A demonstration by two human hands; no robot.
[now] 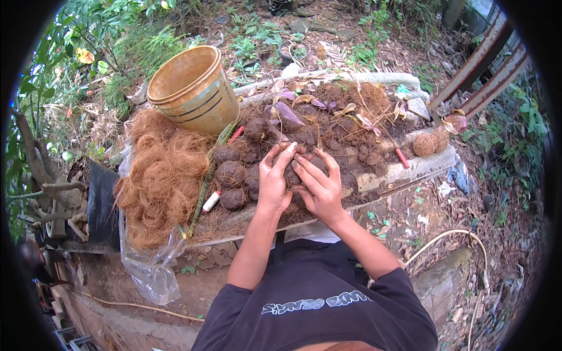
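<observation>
Both my hands are cupped around a dark soil ball (291, 175) above the slab. My left hand (275, 181) presses on its left side, and my right hand (322, 188) closes over its right side with curled fingers. A purple-leaved plant (288, 114) rises just beyond my fingertips; whether its stem enters the ball is hidden. Left of my hands sit several dark soil balls (230, 174), some wrapped with fibre. Loose dark soil (333, 137) lies beyond and to the right. A white thread spool (212, 201) with a red end rests near the closest soil balls.
A yellowish bucket (219, 99) stands tilted at the back left, beside a heap of brown coconut fibre (155, 181). Two round brown balls (425, 144) and a red stick-like thing (402, 158) lie at right. Clear plastic (153, 278) hangs over the near left edge.
</observation>
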